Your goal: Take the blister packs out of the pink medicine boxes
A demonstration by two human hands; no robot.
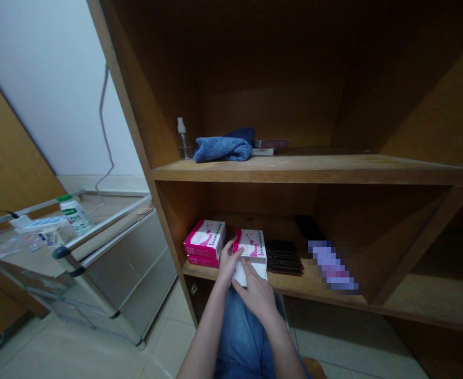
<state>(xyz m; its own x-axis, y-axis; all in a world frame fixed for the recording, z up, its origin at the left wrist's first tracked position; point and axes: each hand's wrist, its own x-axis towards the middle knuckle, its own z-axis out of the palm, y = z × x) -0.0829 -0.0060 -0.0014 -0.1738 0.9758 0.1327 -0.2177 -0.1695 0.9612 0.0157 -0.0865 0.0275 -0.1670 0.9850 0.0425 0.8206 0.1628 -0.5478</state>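
A pink and white box (252, 243) sits at the front of the lower wooden shelf (294, 287). My left hand (229, 261) holds its left side, thumb on the top. My right hand (257, 292) presses its front face, fingers laid flat. Just to the left, a stack of two similar pink boxes (204, 242) rests on the same shelf. To the right of the held box lies a stack of dark flat packs (283, 256).
The upper shelf (314, 171) carries a small spray bottle (183, 139), a folded blue towel (223, 147) and two flat boxes (270, 146). A metal cart (97, 247) with a green-capped bottle (73, 213) stands at the left. A blurred patch (332, 266) lies on the lower shelf.
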